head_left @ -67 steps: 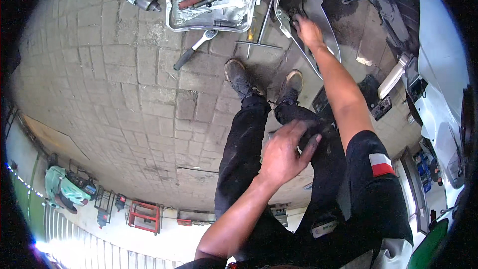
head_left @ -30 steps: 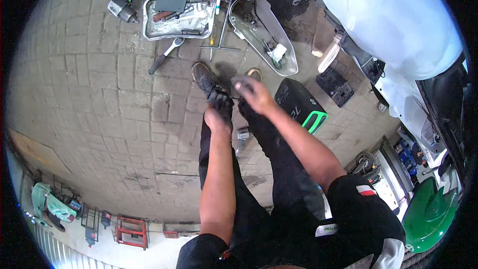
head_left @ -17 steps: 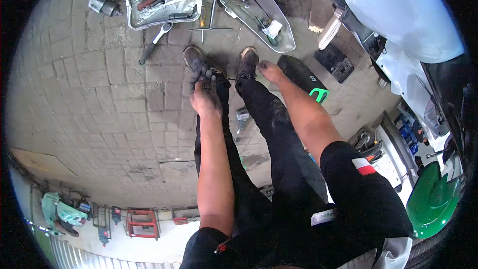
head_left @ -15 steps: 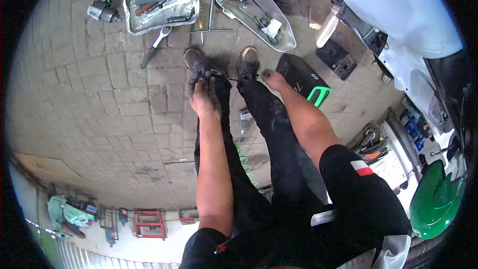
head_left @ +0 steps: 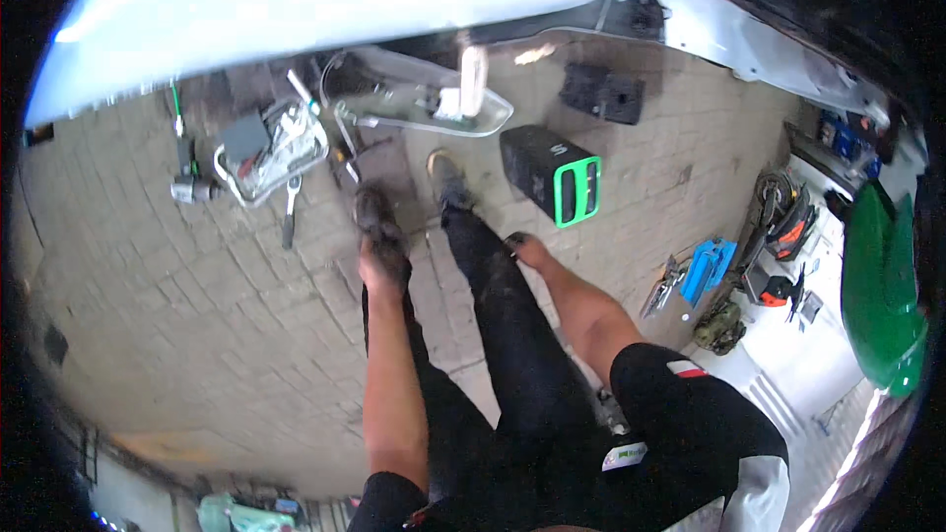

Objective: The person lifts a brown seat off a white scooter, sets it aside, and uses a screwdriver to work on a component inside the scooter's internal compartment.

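Observation:
My left hand [head_left: 384, 261], its fingers darkened with grime, hangs just in front of my left shoe [head_left: 374, 209]. Those fingers blend into the dark shoe and are blurred, so whether it holds anything is hidden. Beside my right shin is my right hand [head_left: 525, 249], fingers curled and dirty; anything inside them is out of sight. Nearest to that hand stands a black box [head_left: 529, 166] with a bright green frame [head_left: 578, 193] on its end.
A metal tray [head_left: 225, 177] of hand tools lies ahead to the left, between an impact wrench [head_left: 192, 189] and a ratchet [head_left: 292, 212]. Beyond my feet are a T-handle wrench [head_left: 371, 149] and a long shell-shaped cover [head_left: 498, 122]. A large white panel [head_left: 325, 0] overhangs the far side.
The view has shifted, and the white panel now spans the top. My right hand has come back from beside the black box to my shin. My left hand stays by the left shoe.

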A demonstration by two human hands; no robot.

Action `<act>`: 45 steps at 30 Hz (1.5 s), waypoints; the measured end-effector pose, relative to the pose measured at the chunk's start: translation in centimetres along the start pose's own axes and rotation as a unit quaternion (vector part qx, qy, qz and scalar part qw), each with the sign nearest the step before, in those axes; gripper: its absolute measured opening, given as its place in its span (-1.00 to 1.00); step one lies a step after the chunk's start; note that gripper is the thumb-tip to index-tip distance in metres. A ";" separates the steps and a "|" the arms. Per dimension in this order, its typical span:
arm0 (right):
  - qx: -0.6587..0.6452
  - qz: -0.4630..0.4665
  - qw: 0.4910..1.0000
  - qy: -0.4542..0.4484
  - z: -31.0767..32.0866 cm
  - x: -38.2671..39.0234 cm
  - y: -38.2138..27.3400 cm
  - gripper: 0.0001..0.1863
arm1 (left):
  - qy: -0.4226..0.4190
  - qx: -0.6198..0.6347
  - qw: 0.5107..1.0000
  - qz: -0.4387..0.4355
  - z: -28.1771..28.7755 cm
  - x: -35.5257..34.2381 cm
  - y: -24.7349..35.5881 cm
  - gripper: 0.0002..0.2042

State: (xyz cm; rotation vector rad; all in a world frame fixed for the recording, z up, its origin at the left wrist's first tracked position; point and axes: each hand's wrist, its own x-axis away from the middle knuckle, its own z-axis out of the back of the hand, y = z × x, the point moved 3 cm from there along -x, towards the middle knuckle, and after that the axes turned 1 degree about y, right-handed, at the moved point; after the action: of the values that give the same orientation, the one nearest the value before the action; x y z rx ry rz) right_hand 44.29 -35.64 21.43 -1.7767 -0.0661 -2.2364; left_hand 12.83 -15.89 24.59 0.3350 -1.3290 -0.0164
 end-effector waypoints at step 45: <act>-0.405 0.338 0.818 -0.229 9.8 46.7 -24.0 -0.70 | -0.351 0.231 0.902 -0.100 7.2 31.2 11.8 -0.72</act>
State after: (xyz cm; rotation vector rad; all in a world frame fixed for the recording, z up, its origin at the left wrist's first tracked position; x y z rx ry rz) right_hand 38.14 -19.51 71.98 -2.1765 1.3736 -1.3240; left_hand 11.60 -12.61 58.55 0.9336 -2.0097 0.0065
